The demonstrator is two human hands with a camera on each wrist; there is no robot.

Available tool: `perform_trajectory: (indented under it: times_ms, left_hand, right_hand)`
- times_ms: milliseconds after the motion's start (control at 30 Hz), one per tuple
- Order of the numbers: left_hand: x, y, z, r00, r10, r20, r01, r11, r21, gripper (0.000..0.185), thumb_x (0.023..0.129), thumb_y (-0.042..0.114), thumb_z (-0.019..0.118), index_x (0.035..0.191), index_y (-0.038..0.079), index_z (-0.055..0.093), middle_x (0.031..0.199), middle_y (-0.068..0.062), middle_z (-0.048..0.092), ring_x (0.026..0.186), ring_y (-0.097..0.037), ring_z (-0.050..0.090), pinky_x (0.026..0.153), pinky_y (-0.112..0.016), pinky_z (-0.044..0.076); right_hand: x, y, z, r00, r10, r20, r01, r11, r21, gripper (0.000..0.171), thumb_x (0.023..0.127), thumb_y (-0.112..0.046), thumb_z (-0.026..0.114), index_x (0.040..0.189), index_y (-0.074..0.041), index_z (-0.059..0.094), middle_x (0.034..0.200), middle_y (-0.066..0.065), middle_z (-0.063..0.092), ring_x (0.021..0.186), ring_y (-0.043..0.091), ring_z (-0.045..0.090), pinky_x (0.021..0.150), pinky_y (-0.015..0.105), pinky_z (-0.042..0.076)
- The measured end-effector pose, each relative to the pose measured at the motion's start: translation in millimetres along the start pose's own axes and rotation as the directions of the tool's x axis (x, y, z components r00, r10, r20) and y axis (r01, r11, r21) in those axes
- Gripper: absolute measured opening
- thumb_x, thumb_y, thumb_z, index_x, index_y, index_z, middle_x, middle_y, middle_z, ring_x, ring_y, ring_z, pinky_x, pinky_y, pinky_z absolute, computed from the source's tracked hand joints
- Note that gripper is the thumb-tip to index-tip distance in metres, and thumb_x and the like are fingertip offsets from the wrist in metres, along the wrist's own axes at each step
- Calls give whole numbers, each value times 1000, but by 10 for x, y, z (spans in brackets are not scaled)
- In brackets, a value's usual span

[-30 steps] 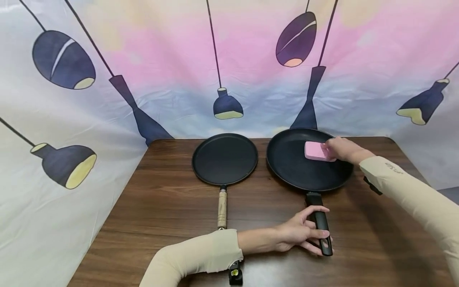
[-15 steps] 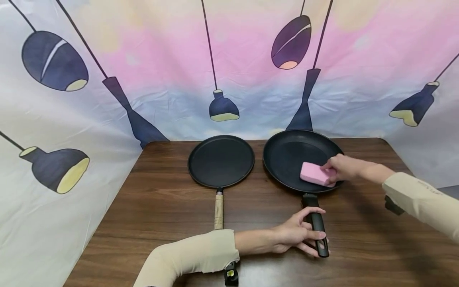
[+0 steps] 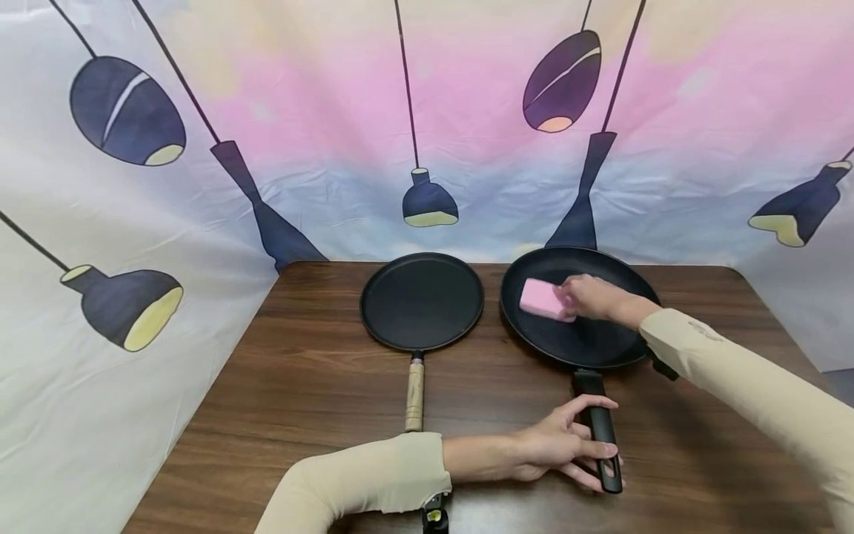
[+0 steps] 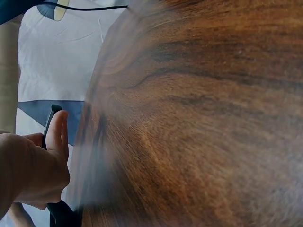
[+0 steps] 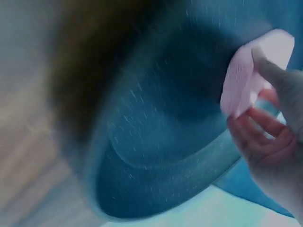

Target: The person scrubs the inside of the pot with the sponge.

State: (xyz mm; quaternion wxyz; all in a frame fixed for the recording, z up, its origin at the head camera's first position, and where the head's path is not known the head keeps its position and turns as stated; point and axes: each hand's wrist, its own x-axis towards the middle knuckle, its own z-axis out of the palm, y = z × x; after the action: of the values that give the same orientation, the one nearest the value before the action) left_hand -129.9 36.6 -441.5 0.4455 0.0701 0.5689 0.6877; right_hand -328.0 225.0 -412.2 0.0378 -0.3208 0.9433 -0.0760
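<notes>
A pink sponge [image 3: 542,298] is pinched between the thumb and fingers of my right hand [image 3: 594,298], down inside the large black frying pan [image 3: 600,348]. The right wrist view shows the sponge [image 5: 246,71] over the pan's dark inner surface [image 5: 165,118], with the thumb on one face and fingers on the other. My left hand [image 3: 554,445] grips the pan's black handle [image 3: 603,430] near its end. In the left wrist view, that hand [image 4: 38,165] is at the left edge with the thumb along the handle.
A flat black pan [image 3: 422,300] with a wooden handle [image 3: 414,393] lies to the left on the brown table [image 3: 300,386]. My left forearm passes over the end of that handle. Behind the table's far edge hangs a cloth [image 3: 320,111] printed with lamps.
My right hand has carried the sponge from the pan's right side down towards the handle, then up and left to its left side. The left hand keeps its grip on the handle.
</notes>
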Motion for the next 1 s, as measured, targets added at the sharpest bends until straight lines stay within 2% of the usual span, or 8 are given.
perform_trajectory:
  times_ms: [100,233,333,467,567,667,833,1000]
  left_hand:
    - [20,16,19,1000,5,4,-5,1000,8,51,100,0,62,133,38,56,109,-20,74,111,-52,66,89,-60,58]
    - [51,52,36,1000,14,13,-14,1000,17,50,100,-1,61,133,38,56,110,-22,73,112,-53,65,90,-61,57]
    - [70,79,30,1000,25,12,-25,1000,18,51,100,-1,61,133,38,57,110,-23,73,112,-54,65,90,-62,56]
    - [74,99,-8,1000,21,-12,-20,1000,20,50,100,-1,62,132,38,57,108,-21,74,110,-51,68,89,-62,57]
    - [65,107,-40,1000,12,-22,-12,1000,22,50,100,-1,62,132,37,57,105,-19,74,108,-49,69,88,-62,57]
    - [53,114,-60,1000,13,-19,-13,1000,22,49,100,-1,62,132,37,57,103,-16,74,109,-49,69,89,-62,56]
    - [27,107,-69,1000,7,-19,-6,1000,23,49,100,0,61,133,36,56,103,-15,74,109,-48,69,90,-62,56]
    - [-3,46,-25,1000,-13,-19,13,1000,17,49,100,0,61,131,37,57,105,-15,74,110,-48,68,91,-62,56]
  right_hand:
    - [126,128,-47,994,111,8,-111,994,-26,8,93,-5,69,89,2,67,88,19,64,79,31,63,68,42,56]
    - [151,253,-125,984,169,47,-170,985,12,20,97,-8,66,79,-4,60,76,10,53,69,23,51,64,35,45]
    - [72,275,-169,994,105,40,-106,994,16,16,97,-14,70,97,2,73,89,19,64,72,22,56,66,37,51]
    - [-80,167,-157,999,-33,17,33,999,35,50,91,-19,78,130,9,64,121,32,66,83,24,65,72,41,57]
    - [-192,25,-114,993,-119,13,118,991,67,53,88,-20,81,132,6,64,124,30,66,93,31,68,76,42,59]
    - [-262,-79,-67,982,-187,0,187,981,52,51,87,-23,82,128,4,69,118,25,69,98,32,68,79,44,62]
    - [-194,-130,-2,978,-205,-29,205,978,19,43,86,-23,83,121,1,74,110,20,70,83,20,65,72,36,62]
    - [-19,-139,67,981,-183,-57,182,983,-28,36,88,-22,81,116,1,75,115,24,69,97,32,66,83,47,62]
